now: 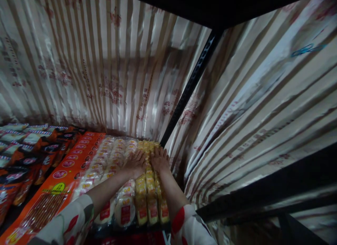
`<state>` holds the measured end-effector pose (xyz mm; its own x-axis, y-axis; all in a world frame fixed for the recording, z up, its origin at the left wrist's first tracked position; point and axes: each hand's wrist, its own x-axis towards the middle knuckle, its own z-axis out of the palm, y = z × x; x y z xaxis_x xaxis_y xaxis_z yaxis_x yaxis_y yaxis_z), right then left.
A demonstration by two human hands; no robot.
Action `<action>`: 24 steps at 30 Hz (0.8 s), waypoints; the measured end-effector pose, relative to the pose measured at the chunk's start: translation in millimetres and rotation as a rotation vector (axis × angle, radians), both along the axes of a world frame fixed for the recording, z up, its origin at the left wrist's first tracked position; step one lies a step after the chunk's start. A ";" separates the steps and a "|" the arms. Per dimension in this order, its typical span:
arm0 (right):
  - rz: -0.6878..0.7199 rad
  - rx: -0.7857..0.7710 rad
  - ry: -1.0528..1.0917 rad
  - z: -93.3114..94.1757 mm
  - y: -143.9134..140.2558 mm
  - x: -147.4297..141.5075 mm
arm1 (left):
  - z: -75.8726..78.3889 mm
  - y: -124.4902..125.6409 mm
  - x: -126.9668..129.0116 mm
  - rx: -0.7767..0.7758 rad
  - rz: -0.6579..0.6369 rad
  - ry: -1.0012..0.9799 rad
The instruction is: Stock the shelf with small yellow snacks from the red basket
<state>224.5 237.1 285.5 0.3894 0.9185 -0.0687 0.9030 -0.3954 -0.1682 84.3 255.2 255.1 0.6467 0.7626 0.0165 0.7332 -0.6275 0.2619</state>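
Note:
Both arms reach forward over a shelf packed with wrapped snacks. My left hand point(136, 163) lies flat, fingers spread, where the clear-wrapped round cakes point(125, 210) meet the rows of yellow packets point(141, 203). My right hand point(160, 160) rests with fingers stretched on the far right end of the yellow packets, close to the dark shelf post. Neither hand is wrapped round a packet. The cakes and yellow packets stand in tight rows running from the shelf front to the back. My forearms hide parts of these rows.
Left of the cakes lies a long orange snack package strip point(68, 163), then orange-black and white packets point(28, 160). A dark perforated post point(193, 81) rises at the back corner. Pleated printed sheeting point(118, 62) hangs behind and to the right. A dark shelf point(179, 4) is overhead.

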 end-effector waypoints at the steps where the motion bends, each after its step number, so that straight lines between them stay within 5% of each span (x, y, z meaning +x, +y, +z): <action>1: 0.018 0.023 -0.013 0.6 2.9 -0.3 | -0.4 2.0 1.4 0.024 0.006 -0.011; 6: 0.138 0.062 -0.057 1.4 20.0 0.9 | -8.1 21.3 16.7 0.235 0.115 -0.082; 14: 0.181 0.053 -0.074 -12.4 25.5 5.7 | -26.7 35.7 28.9 0.210 0.069 -0.064; 24: 0.171 0.054 -0.011 -17.1 39.8 13.6 | -22.1 47.6 37.4 0.205 0.087 -0.022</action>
